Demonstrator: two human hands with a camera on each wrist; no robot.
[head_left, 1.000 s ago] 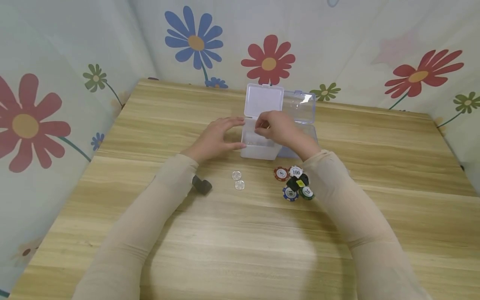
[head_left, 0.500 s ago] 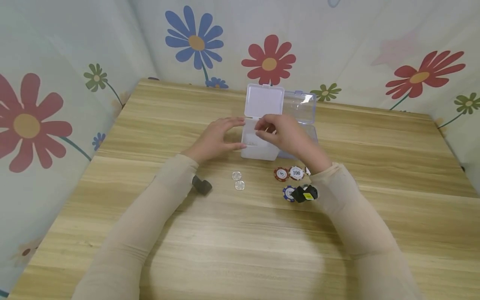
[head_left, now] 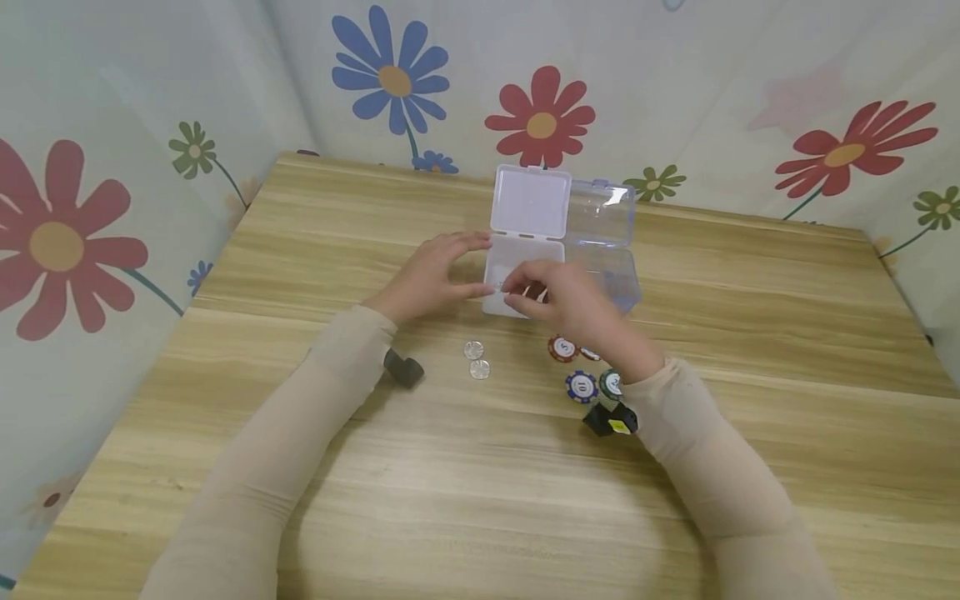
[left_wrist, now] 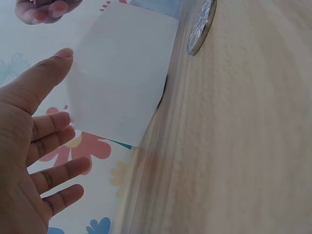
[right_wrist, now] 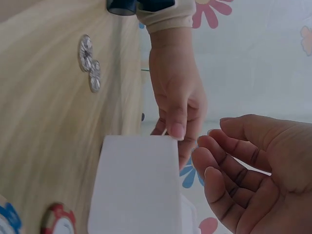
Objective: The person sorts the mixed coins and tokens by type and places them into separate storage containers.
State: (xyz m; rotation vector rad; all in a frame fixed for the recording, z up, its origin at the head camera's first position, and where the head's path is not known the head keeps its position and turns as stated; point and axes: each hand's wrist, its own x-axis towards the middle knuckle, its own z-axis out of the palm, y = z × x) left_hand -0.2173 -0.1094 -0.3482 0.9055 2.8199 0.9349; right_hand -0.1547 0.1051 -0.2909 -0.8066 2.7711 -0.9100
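A white lidded plastic box (head_left: 523, 304) stands with its lid (head_left: 531, 202) raised at the back. My left hand (head_left: 429, 279) rests at its left side, thumb near the front corner and fingers toward the back corner; in the left wrist view these fingers are spread. Over the box's front part hovers my right hand (head_left: 566, 300), fingers loosely bent; in the right wrist view nothing shows between thumb and fingers. Something small and shiny glints inside the box near the right fingertips. Two silvery coins (head_left: 479, 369) lie on the table in front of the box.
A clear bluish box (head_left: 621, 287), lid up, stands right against the white one. Poker chips, red (head_left: 562, 348), blue (head_left: 581, 386) and green (head_left: 611, 383), lie under the right forearm. Black wrist devices hang at both sleeves. A flowered curtain (head_left: 465, 83) borders the table's back.
My right hand has drawn back toward me, from above the middle of the white box to its front part. The left hand stays at the box's side; the coins stay put.
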